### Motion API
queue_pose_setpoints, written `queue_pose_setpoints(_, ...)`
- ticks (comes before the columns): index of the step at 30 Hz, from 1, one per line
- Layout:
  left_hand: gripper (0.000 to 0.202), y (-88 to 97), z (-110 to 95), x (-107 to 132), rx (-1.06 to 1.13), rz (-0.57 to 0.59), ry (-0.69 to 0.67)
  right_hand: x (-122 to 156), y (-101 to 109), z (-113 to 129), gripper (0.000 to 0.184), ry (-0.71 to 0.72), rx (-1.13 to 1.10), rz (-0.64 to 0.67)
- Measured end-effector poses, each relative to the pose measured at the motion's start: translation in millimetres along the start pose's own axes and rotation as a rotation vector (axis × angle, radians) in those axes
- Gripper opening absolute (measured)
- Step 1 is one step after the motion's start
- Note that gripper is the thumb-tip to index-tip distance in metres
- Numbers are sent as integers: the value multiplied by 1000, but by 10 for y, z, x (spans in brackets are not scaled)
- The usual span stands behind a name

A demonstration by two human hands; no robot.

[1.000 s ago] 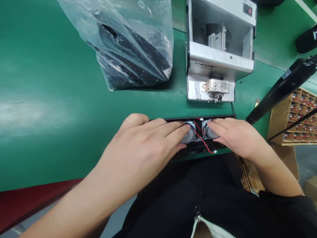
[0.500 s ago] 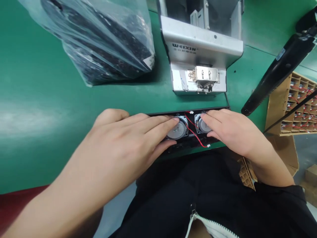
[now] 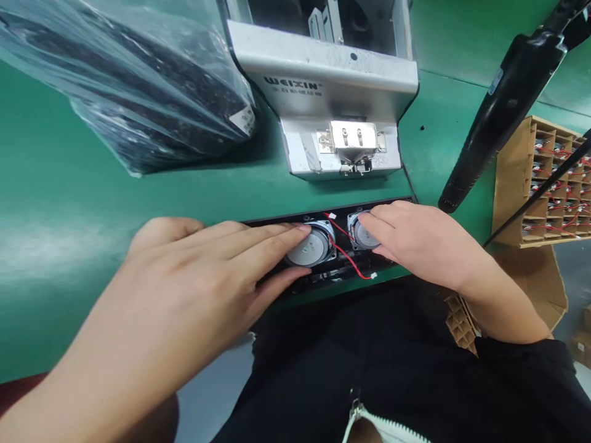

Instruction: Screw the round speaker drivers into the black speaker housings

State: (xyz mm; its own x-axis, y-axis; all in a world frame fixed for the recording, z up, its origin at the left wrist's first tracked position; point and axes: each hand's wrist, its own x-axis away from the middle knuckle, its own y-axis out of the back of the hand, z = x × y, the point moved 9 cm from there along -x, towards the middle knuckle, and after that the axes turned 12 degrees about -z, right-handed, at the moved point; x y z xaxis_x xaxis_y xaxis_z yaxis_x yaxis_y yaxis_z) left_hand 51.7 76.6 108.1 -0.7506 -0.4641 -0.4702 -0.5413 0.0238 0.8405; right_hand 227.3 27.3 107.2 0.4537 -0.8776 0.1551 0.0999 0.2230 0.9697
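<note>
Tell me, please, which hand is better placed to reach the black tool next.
Probably the right hand: it touches the right speaker, close to the black tool, while the left hand is farther off, at the left speaker.

Two hands (image 3: 198, 271), two speakers (image 3: 308, 248) in one black housing (image 3: 323, 278), one silver machine (image 3: 332, 71), one plastic bag (image 3: 161, 92), one black tool (image 3: 498, 104)

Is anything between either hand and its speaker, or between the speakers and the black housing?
Nothing visible blocks either hand: the left hand is on the left speaker, the right hand on the right speaker. Red wires lie between the speakers, clear of both hands. What lies beneath both speakers in the black housing is hidden.
</note>
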Motion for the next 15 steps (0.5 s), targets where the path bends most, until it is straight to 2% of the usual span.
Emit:
queue_pose_setpoints(9,36,-2,51,36,46,35,37,20,21,-17,36,78,-41,-38)
queue_pose_setpoints(15,32,11,78,27,98,51,85,19,23,-31,36,54,-55,-35)
